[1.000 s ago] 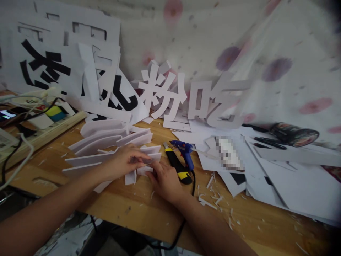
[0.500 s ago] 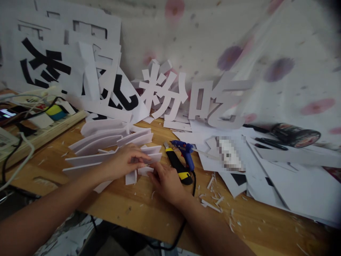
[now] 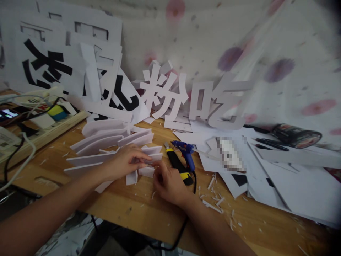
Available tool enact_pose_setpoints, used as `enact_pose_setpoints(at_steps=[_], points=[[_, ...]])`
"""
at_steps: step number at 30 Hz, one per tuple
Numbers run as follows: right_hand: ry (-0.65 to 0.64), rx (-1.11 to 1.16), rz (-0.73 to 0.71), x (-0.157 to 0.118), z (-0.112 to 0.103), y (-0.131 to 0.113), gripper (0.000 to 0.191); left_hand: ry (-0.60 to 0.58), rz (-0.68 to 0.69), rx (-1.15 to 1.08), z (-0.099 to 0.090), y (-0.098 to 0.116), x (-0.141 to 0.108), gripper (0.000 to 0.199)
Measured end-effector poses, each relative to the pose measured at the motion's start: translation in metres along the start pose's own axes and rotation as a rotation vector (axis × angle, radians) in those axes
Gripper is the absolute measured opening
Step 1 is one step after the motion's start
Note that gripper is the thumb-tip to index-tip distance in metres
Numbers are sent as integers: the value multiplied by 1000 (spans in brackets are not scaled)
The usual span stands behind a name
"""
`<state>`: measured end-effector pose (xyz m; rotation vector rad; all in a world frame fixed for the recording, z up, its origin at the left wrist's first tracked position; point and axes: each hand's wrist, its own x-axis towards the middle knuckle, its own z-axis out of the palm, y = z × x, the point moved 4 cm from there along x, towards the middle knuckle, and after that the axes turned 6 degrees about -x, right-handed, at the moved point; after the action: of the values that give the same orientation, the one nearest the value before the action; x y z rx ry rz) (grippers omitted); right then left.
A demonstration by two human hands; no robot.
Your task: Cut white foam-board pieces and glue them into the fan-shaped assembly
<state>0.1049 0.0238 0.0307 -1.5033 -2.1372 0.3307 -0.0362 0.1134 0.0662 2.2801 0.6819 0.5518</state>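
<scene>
A white foam-board character lies on the wooden table, its curved and straight side walls standing up. My left hand reaches over its right part, thumb and fingers closed around a wall there. Just to the right, my right hand has its fingers curled, with thumb and forefinger close together near the left fingertips. What they pinch, if anything, is too small to make out. Beyond my right hand lie a black-and-yellow utility knife and a blue glue gun, with its black cord running down toward the table edge.
Finished white characters lean upright at the back. Cut-out sheets stand at the left, near a power strip with cables. White boards and a dark cylindrical container lie right; foam scraps litter the table.
My right hand has drawn slightly back to the right, its fingers curling more and parting from the low wall. My left hand keeps its place on the character.
</scene>
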Motion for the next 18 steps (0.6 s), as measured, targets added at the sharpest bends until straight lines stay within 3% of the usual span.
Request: enact_pose_setpoints(at_steps=[7,11,15,18], points=[[105,14,118,0,-13,6,19,-42,-150,-134,-2,-1,-3,32],[157,35,166,-3,-20,12,19,-71,-252,-271,-12,5,-2,36],[152,59,86,-3,-23,9,28,-32,-295,-221,-25,8,1,36],[77,86,8,-2,-16,2,29,27,-239,-71,-29,7,2,36]])
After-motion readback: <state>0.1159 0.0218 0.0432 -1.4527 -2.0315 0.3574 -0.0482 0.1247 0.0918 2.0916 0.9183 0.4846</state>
